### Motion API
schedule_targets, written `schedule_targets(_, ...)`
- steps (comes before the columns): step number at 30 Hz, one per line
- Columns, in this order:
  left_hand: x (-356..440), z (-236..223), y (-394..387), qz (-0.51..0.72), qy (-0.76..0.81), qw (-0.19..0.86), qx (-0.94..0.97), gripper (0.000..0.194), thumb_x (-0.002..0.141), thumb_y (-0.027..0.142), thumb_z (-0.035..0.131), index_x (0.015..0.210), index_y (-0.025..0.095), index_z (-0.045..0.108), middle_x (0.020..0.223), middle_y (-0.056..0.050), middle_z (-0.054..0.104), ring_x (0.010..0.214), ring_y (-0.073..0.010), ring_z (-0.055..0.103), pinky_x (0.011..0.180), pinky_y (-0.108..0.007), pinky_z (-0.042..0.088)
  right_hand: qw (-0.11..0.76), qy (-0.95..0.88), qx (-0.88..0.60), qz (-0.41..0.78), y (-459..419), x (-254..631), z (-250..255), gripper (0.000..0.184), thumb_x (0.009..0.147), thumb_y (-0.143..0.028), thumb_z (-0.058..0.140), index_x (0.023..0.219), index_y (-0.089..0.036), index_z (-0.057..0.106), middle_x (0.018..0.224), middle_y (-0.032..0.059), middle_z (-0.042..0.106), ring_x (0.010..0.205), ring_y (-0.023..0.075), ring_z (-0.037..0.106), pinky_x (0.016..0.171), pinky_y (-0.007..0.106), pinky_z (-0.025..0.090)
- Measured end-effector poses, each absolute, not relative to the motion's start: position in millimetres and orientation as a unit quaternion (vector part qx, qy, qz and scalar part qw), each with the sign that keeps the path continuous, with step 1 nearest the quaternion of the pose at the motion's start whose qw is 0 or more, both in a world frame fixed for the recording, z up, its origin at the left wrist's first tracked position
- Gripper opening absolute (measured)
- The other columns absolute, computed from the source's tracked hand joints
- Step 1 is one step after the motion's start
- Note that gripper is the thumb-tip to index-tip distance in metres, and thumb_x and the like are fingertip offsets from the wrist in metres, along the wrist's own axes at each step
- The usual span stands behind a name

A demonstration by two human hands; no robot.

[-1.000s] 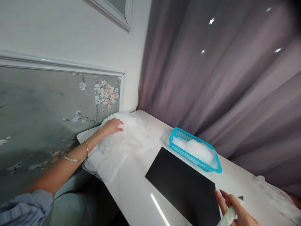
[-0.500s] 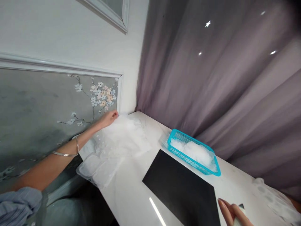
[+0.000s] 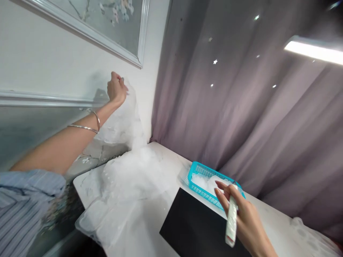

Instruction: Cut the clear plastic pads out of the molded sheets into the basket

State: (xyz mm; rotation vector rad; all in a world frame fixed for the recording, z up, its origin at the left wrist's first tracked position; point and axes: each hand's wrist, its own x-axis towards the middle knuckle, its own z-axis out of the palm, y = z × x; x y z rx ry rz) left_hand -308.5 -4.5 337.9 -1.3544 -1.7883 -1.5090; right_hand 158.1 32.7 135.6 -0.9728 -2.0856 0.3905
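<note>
My left hand is raised against the wall, fingers pinched on the upper edge of a thin translucent plastic bag. The bag hangs down to a heap of white, see-through plastic packaging on the left of the table. My right hand holds a slim pale-green and white stick-like tool, its exact kind unclear. This hand hovers over the black sheet and partly hides the blue plastic basket. White fluffy or film-like material lies inside the basket.
The white table runs along a grey-purple curtain. A patterned translucent plastic bag lies at its right end. Clear bubbled plastic sits beside the basket. A framed wall panel is at upper left.
My left hand has risen from the table, pulling the plastic bag up with it. My right hand has come up and inward over the black sheet with the pale tool. The view has tilted upward.
</note>
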Motion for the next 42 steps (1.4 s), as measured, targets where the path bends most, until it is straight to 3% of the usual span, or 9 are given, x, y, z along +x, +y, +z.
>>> schedule_targets(6, -209.0, 389.1, -11.6, -0.398, -0.626, 0.374, -0.557, 0.073, 0.095, 0.047, 0.014, 0.128, -0.009, 0.046, 0.122, -0.011, 0.065, 0.127, -0.0301, 0.051, 0.092, -0.039, 0.036, 0.497, -0.77, -0.313, 0.248, -5.2, 78.9, 184.9, 0.045, 0.078, -0.064, 0.065, 0.084, -0.025, 0.042, 0.122, 0.0185, 0.067, 0.1, 0.0335, 0.07, 0.079, 0.045, 0.056)
schedule_targets(9, -151.0, 383.6, -17.1, -0.258, -0.586, 0.459, -0.616, 0.061, 0.097, 0.02, 0.007, 0.133, -0.003, 0.051, 0.118, -0.012, 0.069, 0.112, -0.0253, 0.065, 0.083, -0.033, 0.043, 0.528, -0.749, -0.261, 0.303, -36.4, 44.6, 213.5, 0.051, 0.071, -0.061, 0.073, 0.089, -0.025, 0.042, 0.128, 0.0183, 0.062, 0.114, 0.0348, 0.062, 0.087, 0.049, 0.053)
schedule_targets(16, -85.1, 363.8, -44.0, -0.284, -0.547, 0.536, -0.577, 0.039, 0.102, 0.014, 0.025, 0.127, 0.014, 0.054, 0.088, -0.009, 0.069, 0.079, -0.0196, 0.068, 0.072, -0.03, 0.046, 0.522, -0.732, -0.236, 0.369, -45.1, 76.2, 224.0, 0.034, 0.082, -0.035, 0.064, 0.081, -0.026, 0.031, 0.076, -0.0007, 0.065, 0.067, 0.0163, 0.062, 0.058, 0.027, 0.046)
schedule_targets(23, -94.7, 320.7, -47.2, -0.409, -0.6, 0.284, -0.627, 0.041, 0.099, 0.037, 0.045, 0.136, 0.019, 0.045, 0.087, -0.005, 0.07, 0.068, -0.0168, 0.065, 0.066, -0.028, 0.046, 0.528, -0.755, -0.202, 0.331, -41.5, 141.4, 221.9, 0.031, 0.09, -0.022, 0.056, 0.077, -0.025, 0.028, 0.088, 0.0012, 0.067, 0.062, 0.0093, 0.054, 0.058, 0.023, 0.042)
schedule_targets(26, -96.4, 291.2, -54.1, -0.344, -0.596, 0.142, -0.711, 0.078, 0.091, 0.063, 0.05, 0.153, 0.024, 0.025, 0.123, -0.012, 0.067, 0.099, -0.0259, 0.068, 0.081, -0.036, 0.05, 0.493, -0.794, -0.188, 0.303, -49.8, 148.2, 225.0, 0.027, 0.089, -0.017, 0.053, 0.076, -0.024, 0.03, 0.08, 0.0006, 0.063, 0.071, 0.0123, 0.057, 0.061, 0.023, 0.041)
schedule_targets(29, -82.4, 265.0, -66.0, -0.264, -0.497, 0.012, -0.827, 0.085, 0.083, 0.066, 0.06, 0.153, 0.03, 0.029, 0.153, -0.011, 0.044, 0.134, -0.0322, 0.047, 0.101, -0.042, 0.042, 0.451, -0.831, -0.186, 0.269, -57.0, 151.8, 220.7, 0.026, 0.085, -0.011, 0.05, 0.075, -0.024, 0.029, 0.074, -0.0023, 0.056, 0.07, 0.012, 0.054, 0.061, 0.023, 0.038)
schedule_targets(33, -41.1, 232.9, -79.1, -0.254, -0.352, -0.214, -0.875, 0.038, 0.095, 0.051, 0.052, 0.122, 0.025, 0.06, 0.109, -0.003, 0.068, 0.097, -0.0196, 0.062, 0.083, -0.03, 0.046, 0.39, -0.876, -0.228, 0.171, -67.7, 162.9, 216.7, 0.032, 0.079, -0.004, 0.046, 0.074, -0.024, 0.022, 0.064, -0.0069, 0.04, 0.058, 0.0094, 0.035, 0.054, 0.023, 0.027)
schedule_targets(36, -11.3, 213.1, -87.0, -0.33, -0.375, -0.302, -0.812, 0.043, 0.102, 0.049, 0.035, 0.088, 0.018, 0.061, 0.071, 0.002, 0.056, 0.062, -0.0123, 0.051, 0.057, -0.024, 0.039, 0.371, -0.881, -0.274, 0.099, -79.1, 176.5, 217.9, 0.03, 0.081, -0.002, 0.039, 0.076, -0.025, 0.021, 0.062, -0.0069, 0.034, 0.055, 0.0104, 0.028, 0.051, 0.024, 0.024)
schedule_targets(42, 12.5, 211.2, -119.0, -0.372, -0.363, -0.138, -0.843, 0.031, 0.103, 0.029, 0.033, 0.082, 0.02, 0.054, 0.07, 0.001, 0.058, 0.057, -0.012, 0.05, 0.057, -0.025, 0.041, 0.326, -0.895, -0.28, -0.125, -115.6, 197.1, 216.6, 0.018, 0.081, -0.006, 0.043, 0.085, -0.023, 0.041, 0.059, -0.0041, 0.045, 0.044, 0.0122, 0.036, 0.039, 0.026, 0.025)
